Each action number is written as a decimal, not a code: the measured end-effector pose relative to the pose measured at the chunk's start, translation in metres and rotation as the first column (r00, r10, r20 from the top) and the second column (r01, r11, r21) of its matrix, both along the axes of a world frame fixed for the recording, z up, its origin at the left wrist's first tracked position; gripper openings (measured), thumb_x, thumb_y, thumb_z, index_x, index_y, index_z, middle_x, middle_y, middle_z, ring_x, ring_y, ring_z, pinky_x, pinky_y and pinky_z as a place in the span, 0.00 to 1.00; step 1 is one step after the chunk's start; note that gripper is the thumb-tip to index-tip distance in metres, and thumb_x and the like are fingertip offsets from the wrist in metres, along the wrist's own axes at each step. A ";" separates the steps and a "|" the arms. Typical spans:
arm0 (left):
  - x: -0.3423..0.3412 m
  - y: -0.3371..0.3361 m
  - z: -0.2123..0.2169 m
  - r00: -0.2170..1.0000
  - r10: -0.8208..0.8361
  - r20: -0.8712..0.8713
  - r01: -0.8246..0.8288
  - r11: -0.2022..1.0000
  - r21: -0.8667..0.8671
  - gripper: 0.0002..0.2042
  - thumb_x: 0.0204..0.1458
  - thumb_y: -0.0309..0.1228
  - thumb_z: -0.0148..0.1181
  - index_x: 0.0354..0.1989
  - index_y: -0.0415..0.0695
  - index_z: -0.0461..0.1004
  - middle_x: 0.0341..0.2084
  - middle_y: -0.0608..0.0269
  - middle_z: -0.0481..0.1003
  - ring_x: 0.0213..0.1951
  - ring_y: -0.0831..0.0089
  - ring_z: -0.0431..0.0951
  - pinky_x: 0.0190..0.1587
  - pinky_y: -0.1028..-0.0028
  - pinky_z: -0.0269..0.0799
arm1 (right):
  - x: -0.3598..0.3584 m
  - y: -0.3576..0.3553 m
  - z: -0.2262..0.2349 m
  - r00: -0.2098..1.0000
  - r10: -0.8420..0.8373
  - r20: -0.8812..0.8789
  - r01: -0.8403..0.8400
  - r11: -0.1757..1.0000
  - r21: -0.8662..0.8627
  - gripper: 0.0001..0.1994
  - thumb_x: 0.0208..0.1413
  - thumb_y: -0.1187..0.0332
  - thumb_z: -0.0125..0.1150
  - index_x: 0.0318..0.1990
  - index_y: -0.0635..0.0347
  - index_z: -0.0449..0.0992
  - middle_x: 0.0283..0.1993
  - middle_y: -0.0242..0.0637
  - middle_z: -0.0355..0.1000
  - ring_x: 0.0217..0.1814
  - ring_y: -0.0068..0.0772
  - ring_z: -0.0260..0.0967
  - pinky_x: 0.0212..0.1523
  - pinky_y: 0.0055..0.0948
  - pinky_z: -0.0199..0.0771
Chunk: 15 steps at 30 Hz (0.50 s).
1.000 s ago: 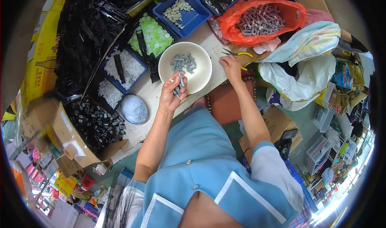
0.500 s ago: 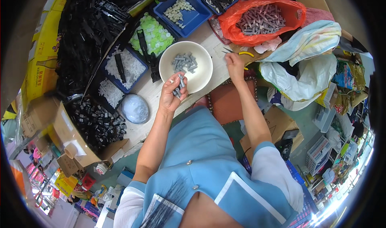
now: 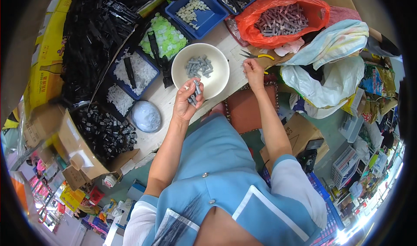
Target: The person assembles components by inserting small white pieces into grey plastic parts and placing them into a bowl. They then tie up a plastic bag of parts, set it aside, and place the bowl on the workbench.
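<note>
My left hand [image 3: 186, 103] is closed around a few small grey plastic tubes [image 3: 194, 97], at the near edge of a cream bowl [image 3: 222, 84]. More short grey pieces [image 3: 199, 67] lie in the bottom of that bowl. To the right of the bowl, my right hand [image 3: 253, 73] hovers over the table's edge with its fingers curled together. Whatever may be between those fingertips is too small to make out. Just beyond it lies a pair of pliers with yellow handles [image 3: 264, 56]; the hand partly covers them.
A red plastic bag [image 3: 247, 27] full of grey-pink tubes stands at the far right. Blue trays [image 3: 212, 24] with small white, green and black parts line the left and back. A round translucent lidded tub [image 3: 145, 116] and a carton of black parts [image 3: 106, 133] sit nearer left.
My right hand has drawn back slightly from the pliers, so more of them shows. The left hand keeps its hold on the grey tubes, almost unmoved.
</note>
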<state>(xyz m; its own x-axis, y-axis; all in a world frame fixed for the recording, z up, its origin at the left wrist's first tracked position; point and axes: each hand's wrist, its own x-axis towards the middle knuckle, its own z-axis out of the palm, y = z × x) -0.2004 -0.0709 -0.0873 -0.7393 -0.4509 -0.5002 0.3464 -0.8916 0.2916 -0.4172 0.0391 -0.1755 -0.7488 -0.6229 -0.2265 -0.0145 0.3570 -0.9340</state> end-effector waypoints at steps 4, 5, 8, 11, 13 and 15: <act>-0.002 0.000 -0.001 1.000 -0.006 0.009 0.006 1.000 -0.009 0.10 0.50 0.27 0.49 0.40 0.37 0.65 0.26 0.57 0.68 0.18 0.76 0.66 0.14 0.80 0.60 | -0.001 -0.003 0.014 0.929 0.084 -0.362 -0.072 0.996 0.045 0.02 0.45 0.75 0.52 0.26 0.62 0.68 0.22 0.35 0.64 0.21 0.29 0.63 0.21 0.25 0.63; -0.002 0.000 -0.001 1.000 -0.011 0.004 0.011 1.000 -0.007 0.10 0.50 0.27 0.49 0.40 0.38 0.65 0.25 0.57 0.68 0.18 0.76 0.65 0.14 0.80 0.60 | 0.001 -0.004 0.018 0.785 0.145 -0.602 -0.080 0.988 0.135 0.02 0.43 0.75 0.53 0.25 0.62 0.68 0.23 0.40 0.65 0.22 0.38 0.65 0.23 0.32 0.66; -0.004 0.001 -0.001 0.999 -0.029 0.014 0.029 0.999 -0.014 0.10 0.50 0.27 0.49 0.40 0.38 0.65 0.25 0.57 0.68 0.18 0.77 0.65 0.14 0.81 0.60 | 0.004 -0.010 0.003 0.663 0.297 -0.687 -0.131 0.950 0.284 0.02 0.43 0.73 0.52 0.23 0.61 0.66 0.23 0.43 0.66 0.24 0.46 0.64 0.23 0.38 0.65; -0.005 0.001 0.004 0.998 -0.039 0.043 0.041 0.999 -0.029 0.10 0.50 0.28 0.49 0.39 0.38 0.65 0.25 0.57 0.68 0.18 0.77 0.65 0.14 0.81 0.60 | 0.000 -0.013 0.005 0.752 0.220 -0.621 -0.144 0.975 0.170 0.03 0.44 0.71 0.50 0.24 0.61 0.66 0.24 0.44 0.66 0.23 0.48 0.65 0.23 0.39 0.64; -0.003 0.001 0.004 0.998 -0.043 0.047 0.045 0.998 -0.037 0.10 0.50 0.28 0.49 0.39 0.38 0.65 0.25 0.57 0.68 0.18 0.77 0.65 0.14 0.81 0.60 | -0.001 -0.014 0.007 0.789 0.223 -0.572 -0.146 0.973 0.178 0.04 0.44 0.71 0.50 0.24 0.61 0.66 0.25 0.45 0.67 0.25 0.50 0.65 0.24 0.40 0.64; -0.001 0.001 0.004 0.998 -0.041 0.053 0.043 0.999 -0.028 0.10 0.49 0.28 0.50 0.39 0.38 0.65 0.25 0.57 0.68 0.18 0.77 0.65 0.14 0.81 0.60 | 0.001 -0.012 -0.001 0.735 0.383 -0.560 -0.228 0.917 0.327 0.04 0.44 0.71 0.51 0.25 0.62 0.66 0.25 0.45 0.67 0.25 0.50 0.65 0.25 0.40 0.64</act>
<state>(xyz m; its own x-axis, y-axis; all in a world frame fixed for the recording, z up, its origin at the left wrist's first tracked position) -0.2014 -0.0695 -0.0836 -0.7311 -0.4351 -0.5256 0.2924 -0.8957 0.3348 -0.4167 0.0271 -0.1769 -0.5529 -0.8322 0.0429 -0.6886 0.4273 -0.5859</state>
